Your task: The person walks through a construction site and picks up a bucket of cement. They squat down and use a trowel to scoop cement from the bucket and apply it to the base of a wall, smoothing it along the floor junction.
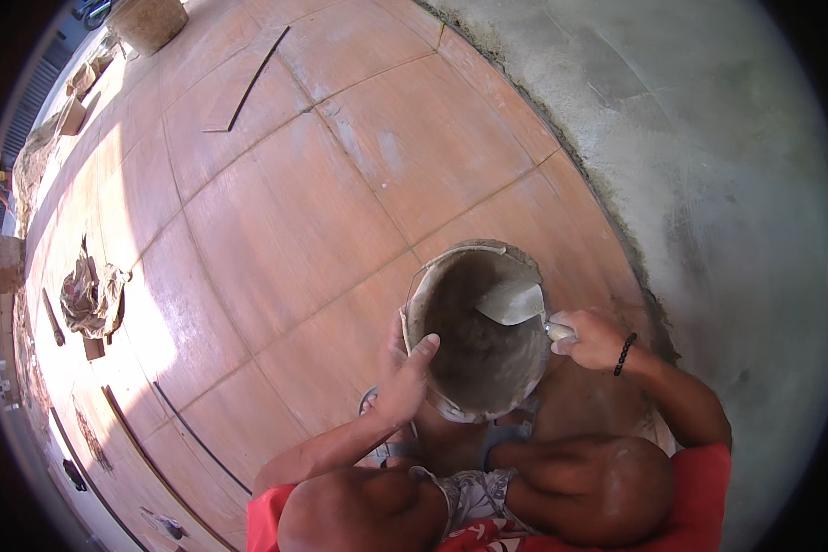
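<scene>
A mortar-crusted bucket (416, 304) stands on the tiles between my feet, its wire handle lying along the rim. My left hand (403, 375) grips the bucket's left rim, thumb over the inner edge and fingers outside. In my right hand (591, 339) is a trowel (513, 304), held by its pale handle at the right rim. The trowel's blade reaches over the bucket's opening. Grey-brown mortar (477, 354) coats the inside and lies at the bottom; its depth is hard to judge.
Orange floor tiles (276, 221) spread ahead and left, meeting a grey wall (708, 202) on the right. A thin tile strip (247, 87) lies ahead. Crumpled sacking (92, 294) and long strips (170, 469) lie at left. Another bucket (147, 23) stands far left.
</scene>
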`<state>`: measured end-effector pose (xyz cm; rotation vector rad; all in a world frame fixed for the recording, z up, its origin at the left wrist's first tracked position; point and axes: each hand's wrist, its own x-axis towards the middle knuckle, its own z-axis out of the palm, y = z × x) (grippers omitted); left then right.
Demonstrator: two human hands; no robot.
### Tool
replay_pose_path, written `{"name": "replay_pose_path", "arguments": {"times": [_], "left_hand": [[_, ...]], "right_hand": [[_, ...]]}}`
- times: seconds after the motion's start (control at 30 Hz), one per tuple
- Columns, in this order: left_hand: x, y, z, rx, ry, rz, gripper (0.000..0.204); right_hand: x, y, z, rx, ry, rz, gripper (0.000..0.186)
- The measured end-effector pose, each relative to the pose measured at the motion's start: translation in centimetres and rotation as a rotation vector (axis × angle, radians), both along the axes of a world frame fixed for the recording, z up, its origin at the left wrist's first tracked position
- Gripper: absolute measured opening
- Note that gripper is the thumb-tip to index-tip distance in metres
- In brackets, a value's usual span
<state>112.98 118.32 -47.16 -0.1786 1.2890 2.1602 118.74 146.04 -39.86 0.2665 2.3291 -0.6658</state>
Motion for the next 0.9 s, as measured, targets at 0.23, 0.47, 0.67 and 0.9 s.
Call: {"name": "replay_pose_path", "arguments": {"times": [0.23, 0.47, 0.67, 0.9], "left_hand": [[0.6, -0.4, -0.5, -0.035, 0.053, -0.046, 0.049], [-0.7, -0.4, 0.0, -0.064, 0.046, -0.068, 0.049], [-0.6, -0.7, -0.2, -0.166, 0.167, -0.123, 0.048], [-1.2, -0.6, 0.4, -0.239, 0.217, -0.207, 0.048]], "right_hand": [[2.2, -0.5, -1.1, -0.119, 0.073, -0.147, 0.035], [3.3, -1.2, -3.1, -0.325, -0.075, -0.441, 0.035], [4.6, -0.6, -3.7, -0.217, 0.174, -0.242, 0.041], [3.7, -0.6, -1.3, -0.552, -0.205, -0.651, 0.042]]}}
